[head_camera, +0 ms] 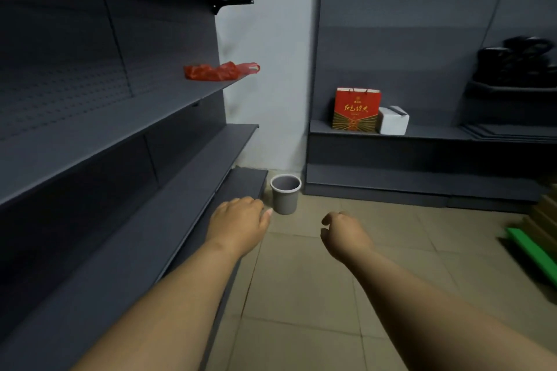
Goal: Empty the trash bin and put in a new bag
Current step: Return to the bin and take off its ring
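Observation:
A small grey trash bin [285, 193] stands upright on the tiled floor in the corner between two shelf units. No bag shows on its rim, and its inside looks dark. A crumpled red plastic bag [220, 71] lies on the middle shelf at the left, its handle hanging past the shelf end. My left hand [239, 224] reaches forward, fingers curled loosely, holding nothing, just short of the bin. My right hand [342, 232] is stretched out beside it, fingers bent inward and empty.
Dark grey shelving [126, 178] runs along the left, its lowest board ending beside the bin. A second unit at the back carries a red paper gift bag [356, 110], a white box [393, 120] and black items [518, 60]. Green and brown boards [533, 247] lie at the right.

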The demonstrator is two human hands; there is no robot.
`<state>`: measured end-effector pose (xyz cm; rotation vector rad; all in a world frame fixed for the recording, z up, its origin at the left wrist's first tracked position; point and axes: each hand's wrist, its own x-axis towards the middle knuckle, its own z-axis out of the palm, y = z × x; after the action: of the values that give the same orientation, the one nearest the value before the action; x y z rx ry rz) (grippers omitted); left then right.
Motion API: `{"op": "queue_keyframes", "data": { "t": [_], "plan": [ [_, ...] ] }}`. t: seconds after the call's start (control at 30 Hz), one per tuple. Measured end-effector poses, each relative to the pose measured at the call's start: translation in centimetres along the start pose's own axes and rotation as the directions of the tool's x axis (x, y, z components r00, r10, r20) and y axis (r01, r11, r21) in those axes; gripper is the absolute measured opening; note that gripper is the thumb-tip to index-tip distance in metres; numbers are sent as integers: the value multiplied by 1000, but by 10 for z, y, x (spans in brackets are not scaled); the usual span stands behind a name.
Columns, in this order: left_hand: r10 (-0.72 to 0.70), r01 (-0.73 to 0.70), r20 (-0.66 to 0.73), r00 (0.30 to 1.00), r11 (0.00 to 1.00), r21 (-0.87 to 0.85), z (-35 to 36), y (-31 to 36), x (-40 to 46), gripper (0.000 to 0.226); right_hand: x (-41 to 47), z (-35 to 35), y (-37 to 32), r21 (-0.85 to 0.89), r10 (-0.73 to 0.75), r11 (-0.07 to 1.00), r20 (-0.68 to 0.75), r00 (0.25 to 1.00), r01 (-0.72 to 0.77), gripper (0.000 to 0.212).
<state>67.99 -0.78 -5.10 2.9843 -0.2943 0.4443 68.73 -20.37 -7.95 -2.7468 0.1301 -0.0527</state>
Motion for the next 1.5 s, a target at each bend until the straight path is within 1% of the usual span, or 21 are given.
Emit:
{"op": "queue_keyframes", "data": {
  "t": [0.2,0.33,0.43,0.63,0.8,0.97,1.27,1.37,1.5],
  "plan": [
    [76,-76,53,996,997,-12,41,-24,105,39,93,15,-2,4,110,994,2,994,-110,35],
    [99,-97,76,992,995,-29,69,-30,160,38,152,25,1,-6,137,991,13,990,-137,35],
    [91,-88,91,992,996,-32,94,-34,208,39,207,30,6,-23,114,993,31,993,-113,36],
    [52,-50,71,996,998,-36,138,-31,336,39,350,12,27,-35,58,998,-15,998,-59,35],
    [7,-6,47,999,1000,-27,161,-16,453,38,469,-10,41,-59,20,998,-13,1000,-20,35],
    [-37,38,25,999,997,-60,183,-11,540,37,560,-19,47,-79,-21,997,8,1000,21,32],
    [-28,29,22,999,998,-60,235,-27,679,36,703,-9,44,-48,-57,997,41,998,59,34],
    [-14,17,28,1000,996,-89,259,-40,735,36,764,-2,42,-55,-52,997,49,997,55,35],
    [11,-9,17,1000,996,-86,288,-66,824,37,856,6,32,-62,-31,998,46,998,34,34]
  ]
}}
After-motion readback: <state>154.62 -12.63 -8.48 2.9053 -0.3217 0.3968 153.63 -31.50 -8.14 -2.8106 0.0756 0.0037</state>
